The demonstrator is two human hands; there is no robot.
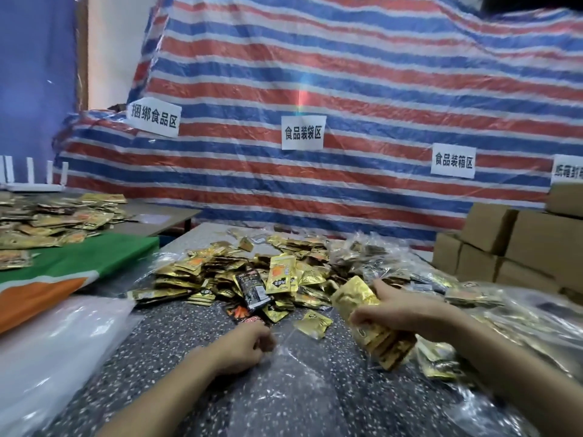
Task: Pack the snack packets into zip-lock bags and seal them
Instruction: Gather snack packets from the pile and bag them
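My right hand (400, 313) grips a stack of gold snack packets (375, 329), tilted, above the speckled table (157, 357). My left hand (249, 345), fingers curled, pinches the edge of a clear zip-lock bag (303, 373) that lies flat on the table in front of me. A large heap of gold and black snack packets (252, 272) spreads across the middle of the table beyond both hands. One loose gold packet (312, 323) lies between the hands.
Filled clear bags (492, 304) pile up at the right. Cardboard boxes (504, 244) stack at the far right. Clear plastic sheets (47, 357) lie at the left, beside a green and orange cloth (79, 269). A striped tarp (315, 121) hangs behind.
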